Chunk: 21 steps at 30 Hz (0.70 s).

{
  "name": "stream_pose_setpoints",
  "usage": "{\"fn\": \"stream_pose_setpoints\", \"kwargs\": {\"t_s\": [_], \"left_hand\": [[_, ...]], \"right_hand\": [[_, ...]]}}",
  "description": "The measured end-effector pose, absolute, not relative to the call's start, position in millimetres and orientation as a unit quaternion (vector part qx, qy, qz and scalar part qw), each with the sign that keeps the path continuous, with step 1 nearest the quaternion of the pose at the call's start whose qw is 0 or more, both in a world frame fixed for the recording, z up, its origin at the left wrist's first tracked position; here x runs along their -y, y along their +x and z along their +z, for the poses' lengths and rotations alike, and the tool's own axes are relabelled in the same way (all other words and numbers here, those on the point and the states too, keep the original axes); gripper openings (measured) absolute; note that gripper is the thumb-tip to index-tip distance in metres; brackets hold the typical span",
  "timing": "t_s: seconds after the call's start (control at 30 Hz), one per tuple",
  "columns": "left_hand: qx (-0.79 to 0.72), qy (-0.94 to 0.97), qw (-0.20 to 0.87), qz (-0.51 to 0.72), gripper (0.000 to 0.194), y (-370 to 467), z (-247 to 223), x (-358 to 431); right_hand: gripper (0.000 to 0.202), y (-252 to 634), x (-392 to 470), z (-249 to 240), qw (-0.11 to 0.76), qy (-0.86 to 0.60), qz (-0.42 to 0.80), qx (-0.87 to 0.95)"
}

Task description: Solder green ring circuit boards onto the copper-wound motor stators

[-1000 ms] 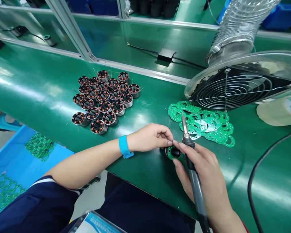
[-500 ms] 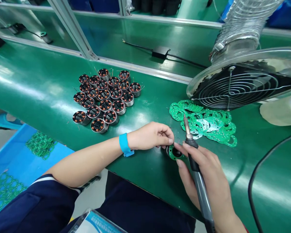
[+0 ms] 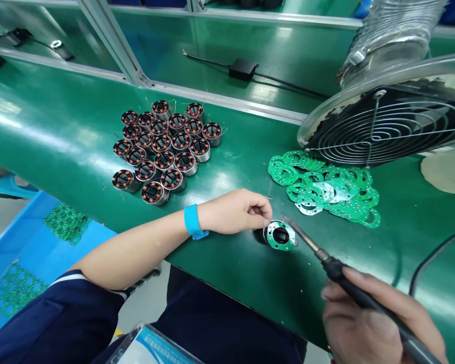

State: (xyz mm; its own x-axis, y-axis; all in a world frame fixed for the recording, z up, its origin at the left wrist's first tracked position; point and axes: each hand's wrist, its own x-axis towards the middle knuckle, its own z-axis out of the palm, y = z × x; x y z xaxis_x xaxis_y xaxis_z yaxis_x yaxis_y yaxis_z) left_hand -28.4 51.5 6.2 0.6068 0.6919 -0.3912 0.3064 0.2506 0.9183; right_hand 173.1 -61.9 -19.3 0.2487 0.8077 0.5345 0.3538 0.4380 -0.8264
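Note:
A metal motor stator with a green ring-shaped circuit board on top stands on the green bench. My left hand is closed in a pinch at its upper left edge; what the fingertips hold is too small to make out. Wrapped round a soldering iron, my right hand is at the lower right. The iron's tip points up and left, close to the board's upper right edge, where thin wires stick up. Whether the tip touches them is unclear.
Several stators with copper windings stand grouped at the left. Loose green ring boards lie right of centre, below a round fume extractor fan. More boards lie in a blue bin. A black cable curves at the right.
My right hand has moved right and down, away from the board, and the iron has tilted, its tip now near the board's edge. My left hand has stayed nearly in place.

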Motion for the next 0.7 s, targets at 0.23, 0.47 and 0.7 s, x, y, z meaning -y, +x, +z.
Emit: {"fn": "stream_pose_setpoints", "kwargs": {"t_s": [0.23,0.47,0.7], "left_hand": [[-0.428,0.621,0.639,0.153,0.016,-28,4,-49],[-0.437,0.623,0.628,0.16,0.018,-26,2,-48],[-0.439,0.623,0.626,0.165,0.019,-25,2,-48]], "right_hand": [[0.018,171,73,-25,0.63,-0.527,0.184,0.54],[0.016,172,54,-19,0.664,-0.486,0.316,0.473],[0.015,173,48,-15,0.629,-0.472,0.367,0.497]]}}
